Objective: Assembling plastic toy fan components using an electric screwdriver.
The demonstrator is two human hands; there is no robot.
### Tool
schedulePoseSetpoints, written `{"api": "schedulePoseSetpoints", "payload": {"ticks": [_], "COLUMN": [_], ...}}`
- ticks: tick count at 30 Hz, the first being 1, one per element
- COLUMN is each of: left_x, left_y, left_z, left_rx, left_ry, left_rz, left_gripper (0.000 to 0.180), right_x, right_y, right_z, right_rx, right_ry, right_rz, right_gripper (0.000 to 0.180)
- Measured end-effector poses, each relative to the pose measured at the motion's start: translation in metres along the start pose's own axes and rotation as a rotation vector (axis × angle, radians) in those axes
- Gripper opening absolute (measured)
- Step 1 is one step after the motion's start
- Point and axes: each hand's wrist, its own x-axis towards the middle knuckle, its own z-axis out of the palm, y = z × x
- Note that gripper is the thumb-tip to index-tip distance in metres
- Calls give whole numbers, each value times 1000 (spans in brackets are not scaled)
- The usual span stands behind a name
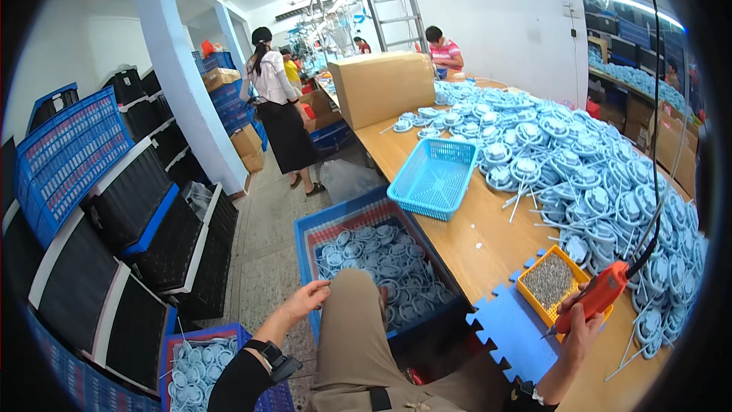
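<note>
The right hand wraps a red, cylindrical, plastic-looking power screwdriver, probably stiff and moderately heavy, best held mid-barrel, its tip over a blue, jigsaw-edged mat just leftward; the left hand, loosely curled, looks empty.

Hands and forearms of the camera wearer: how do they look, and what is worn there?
The left hand and right hand are gloveless. Left: black sleeve, boxy dark device strapped near the wrist. Right: black covering with a pale patch at the wrist, details unclear.
</note>
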Motion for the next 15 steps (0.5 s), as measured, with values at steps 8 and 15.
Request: {"api": "schedulePoseSetpoints", "payload": {"ticks": [8,15], "left_x": [4,2], "left_y": [-46,-66], "left_z": [6,-7], "left_rx": [237,220], "left_ry": [55,55], "left_rz": [-46,22], "left_gripper": [68,68], "right_x": [-10,-1], "right_y": [-1,-5], "right_z": [-8,3], "right_rx": [-33,-50], "right_ry": [-26,-11], "right_rz": [-5,-15], "right_gripper": [46,43]}}
